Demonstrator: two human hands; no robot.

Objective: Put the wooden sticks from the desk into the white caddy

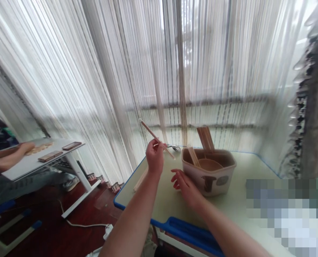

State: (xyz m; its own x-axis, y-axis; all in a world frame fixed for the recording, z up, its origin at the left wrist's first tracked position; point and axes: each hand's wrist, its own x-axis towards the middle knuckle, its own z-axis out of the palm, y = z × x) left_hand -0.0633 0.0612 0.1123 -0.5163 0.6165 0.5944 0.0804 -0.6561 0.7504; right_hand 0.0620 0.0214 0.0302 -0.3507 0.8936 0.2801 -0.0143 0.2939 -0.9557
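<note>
My left hand [155, 153] is raised over the table's left part, its fingers closed around thin wooden chopsticks [149, 130] that slant down to the right. I cannot tell whether it is one stick or a pair. My right hand [184, 184] is held low, fingers apart and holding nothing, just left of a white container [215, 184] with dark printed shapes. Inside the container stand a bundle of chopsticks [205, 138], a smaller group of pale sticks [193, 156] and a round brown bowl-like piece [210, 165]. A metal spoon [176, 148] lies behind my left hand.
More pale sticks [140, 181] lie on the blue-edged table [164, 203], partly behind my left forearm. To the left, another person's hands [25, 148] rest at a white table [16, 170] with small trays. A striped curtain [137, 64] hangs behind. A cable [81, 225] crosses the floor.
</note>
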